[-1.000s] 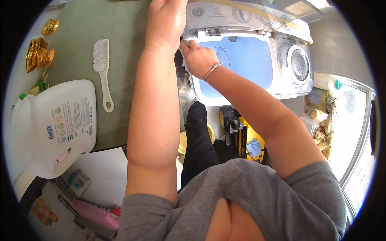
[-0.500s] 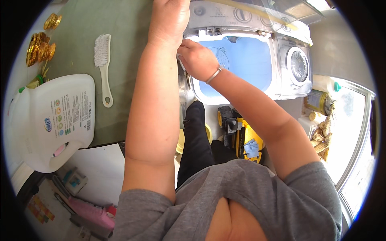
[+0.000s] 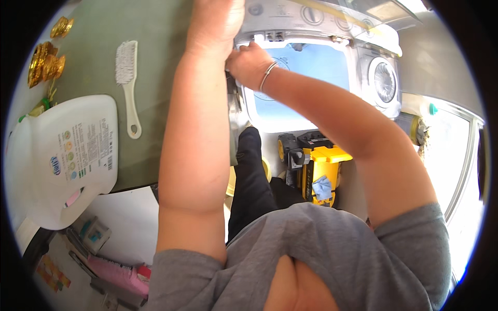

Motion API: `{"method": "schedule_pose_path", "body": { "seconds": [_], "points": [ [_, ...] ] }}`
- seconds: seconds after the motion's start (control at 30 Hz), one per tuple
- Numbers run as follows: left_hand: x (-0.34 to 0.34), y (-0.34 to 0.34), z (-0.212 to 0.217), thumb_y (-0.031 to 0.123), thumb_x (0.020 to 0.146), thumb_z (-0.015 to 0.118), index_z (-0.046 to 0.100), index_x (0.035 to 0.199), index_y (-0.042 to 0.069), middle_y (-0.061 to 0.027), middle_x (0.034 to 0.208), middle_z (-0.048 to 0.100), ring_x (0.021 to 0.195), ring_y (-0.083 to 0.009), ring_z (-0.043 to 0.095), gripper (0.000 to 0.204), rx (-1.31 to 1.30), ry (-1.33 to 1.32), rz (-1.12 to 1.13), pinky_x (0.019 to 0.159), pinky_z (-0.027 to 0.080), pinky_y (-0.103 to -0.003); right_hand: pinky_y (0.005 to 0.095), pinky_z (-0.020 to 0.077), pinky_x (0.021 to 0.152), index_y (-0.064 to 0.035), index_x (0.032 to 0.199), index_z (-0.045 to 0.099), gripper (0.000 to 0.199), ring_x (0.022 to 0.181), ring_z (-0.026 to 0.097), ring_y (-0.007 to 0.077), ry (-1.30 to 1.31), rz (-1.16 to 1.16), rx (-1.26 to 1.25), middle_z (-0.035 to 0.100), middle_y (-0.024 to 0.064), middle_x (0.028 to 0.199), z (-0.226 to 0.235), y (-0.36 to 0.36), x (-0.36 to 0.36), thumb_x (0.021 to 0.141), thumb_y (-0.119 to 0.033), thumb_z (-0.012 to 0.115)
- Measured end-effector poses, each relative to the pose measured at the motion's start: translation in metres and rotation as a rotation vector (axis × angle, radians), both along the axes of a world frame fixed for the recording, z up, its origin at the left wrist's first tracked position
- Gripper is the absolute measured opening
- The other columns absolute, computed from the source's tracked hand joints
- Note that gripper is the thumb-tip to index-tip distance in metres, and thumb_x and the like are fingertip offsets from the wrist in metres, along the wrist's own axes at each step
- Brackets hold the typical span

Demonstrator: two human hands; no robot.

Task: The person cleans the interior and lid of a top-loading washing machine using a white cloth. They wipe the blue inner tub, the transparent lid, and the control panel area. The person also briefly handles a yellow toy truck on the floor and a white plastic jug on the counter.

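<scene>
Two bare hands are brought close together at the top centre of the frame, beside a grey-and-white twin-tub washing machine (image 3: 355, 78) placed at the upper centre and upper right. The left hand (image 3: 219, 16) is cut off by the top edge; its fingers are hidden, and whether anything is gripped cannot be told. The right hand (image 3: 250, 65), its wrist circled by a thin silver-coloured bracelet (image 3: 267, 75), is held with fingers bent at the left rim of the light-blue, rectangular wash tub (image 3: 311, 72). Its fingertips are partly hidden just beside the left wrist, so what is held, if anything, cannot be told.

To the right of the tub, a round, ribbed, clear-and-white cover (image 3: 384, 80) is seen. At the left, a grey-green tabletop (image 3: 155, 78) is occupied by a white plastic scrubbing brush (image 3: 130, 90), laid bristles toward the top, and by a large white plastic jug (image 3: 85, 140) with a moulded handle. Shiny gold-coloured ornaments (image 3: 42, 66) are set at the upper left. Below the machine, at the lower centre, a crumpled light-blue cloth (image 3: 322, 187) is seen on a yellow-and-black wheeled object (image 3: 326, 168).
</scene>
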State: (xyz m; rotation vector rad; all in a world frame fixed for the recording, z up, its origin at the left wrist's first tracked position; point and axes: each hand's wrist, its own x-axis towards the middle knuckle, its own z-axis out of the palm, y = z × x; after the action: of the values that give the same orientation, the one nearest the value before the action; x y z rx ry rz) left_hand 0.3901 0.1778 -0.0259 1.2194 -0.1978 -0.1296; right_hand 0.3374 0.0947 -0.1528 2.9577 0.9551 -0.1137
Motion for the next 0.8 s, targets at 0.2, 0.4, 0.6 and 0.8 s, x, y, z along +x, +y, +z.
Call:
{"method": "schedule_pose_path", "body": {
  "seconds": [0.2,0.4,0.6,0.8],
  "points": [
    [-0.001,-0.001,-0.001,0.037,0.096,0.057,0.063,0.110,0.000,-0.0030,0.098,0.064,0.090,-0.0116,0.058,0.040,0.002,0.003,0.001,0.083,0.045,-0.025,0.0365,0.0511,0.072,-0.0095,0.082,0.071,0.013,0.088,0.065,0.0255,0.268,-0.001,0.055,0.063,0.0097,0.096,0.006,0.010,-0.059,0.077,-0.015,0.060],
    [0.001,-0.001,0.000,0.037,0.096,0.057,0.063,0.110,0.000,-0.0035,0.098,0.065,0.091,-0.0118,0.058,0.040,0.079,0.017,0.045,0.083,0.044,-0.026,0.0355,0.0504,0.075,-0.0060,0.092,0.069,0.021,0.078,0.065,0.0303,0.706,-0.628,0.914,0.068,0.0114,0.080,0.015,-0.032,-0.087,0.091,-0.021,0.054],
    [0.003,-0.001,-0.004,0.037,0.096,0.056,0.062,0.114,0.000,-0.0055,0.103,0.065,0.094,-0.0143,0.059,0.041,0.070,0.000,0.037,0.086,0.044,-0.028,0.0290,0.0544,0.073,-0.0036,0.112,0.058,0.022,0.084,0.063,0.0143,1.100,-1.187,1.964,0.065,0.0064,0.096,0.011,-0.066,-0.080,0.094,-0.016,0.053],
    [0.002,-0.002,-0.003,0.035,0.096,0.056,0.062,0.113,-0.001,-0.0061,0.104,0.065,0.094,-0.0151,0.059,0.040,0.004,0.007,0.042,0.087,0.045,-0.029,0.0339,0.0538,0.072,-0.0052,0.096,0.065,0.016,0.076,0.065,0.0234,0.681,-0.985,1.264,0.067,0.0093,0.094,0.006,-0.027,-0.039,0.086,-0.018,0.062]
  ]
}}
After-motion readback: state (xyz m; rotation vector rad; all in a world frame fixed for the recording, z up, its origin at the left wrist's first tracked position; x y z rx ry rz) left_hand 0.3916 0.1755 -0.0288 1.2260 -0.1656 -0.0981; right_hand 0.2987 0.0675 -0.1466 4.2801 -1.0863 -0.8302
